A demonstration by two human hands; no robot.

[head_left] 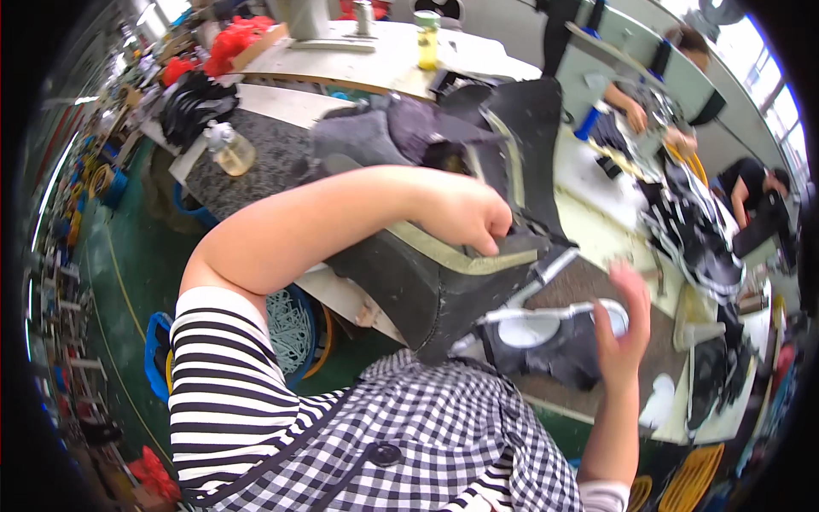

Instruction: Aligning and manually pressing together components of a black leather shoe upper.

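Observation:
My left hand (465, 213) grips the edge of a dark boot upper (426, 286) with a pale olive trim band, which sits over a metal stand. My right hand (624, 328) hovers open, fingers spread, just right of a dark shoe piece with a white insole (533, 333) on the brown bench. A shiny metal arm (546, 273) pokes out between the two hands. More dark shoe uppers (401, 128) lie behind my left forearm.
A clear bottle of yellowish liquid (229, 147) stands on the speckled table at left, a green-capped jar (426, 38) further back. Black shoe parts (695, 230) pile at right, where other people sit working. A blue basket of white pieces (290, 328) is below the bench.

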